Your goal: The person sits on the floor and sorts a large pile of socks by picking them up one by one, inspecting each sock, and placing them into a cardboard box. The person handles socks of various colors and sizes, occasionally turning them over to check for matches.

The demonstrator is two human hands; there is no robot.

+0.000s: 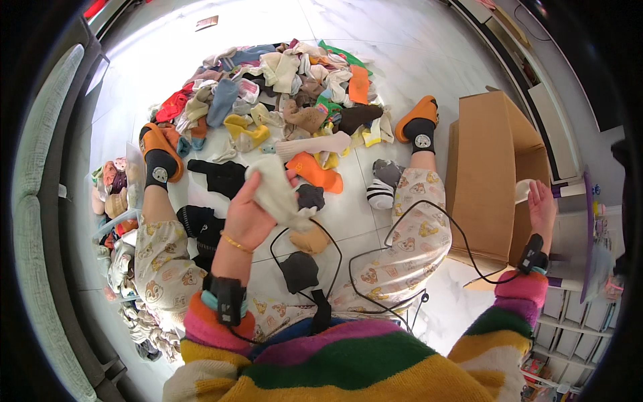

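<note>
My left hand (253, 204) is closed around a cream sock (274, 191), which hangs over the floor between my legs. At the opening of a cardboard box (485, 181) on the right, my right hand (541, 206) pinches a white sock (524, 191); part of that sock is hidden by my fingers. Ahead of my left hand lie a black sock (220, 177), an orange sock (315, 173) and a long pale pink sock (315, 145). A grey-and-striped pair (383, 184) rests beside my right leg.
A large heap of mixed socks (281, 70) spreads beyond my feet. Clear bins (114, 221) of rolled socks stand by my left leg, near a grey sofa (50, 201). A black cable (462, 234) runs from my right wrist across my lap. White shelving (569, 321) stands at lower right.
</note>
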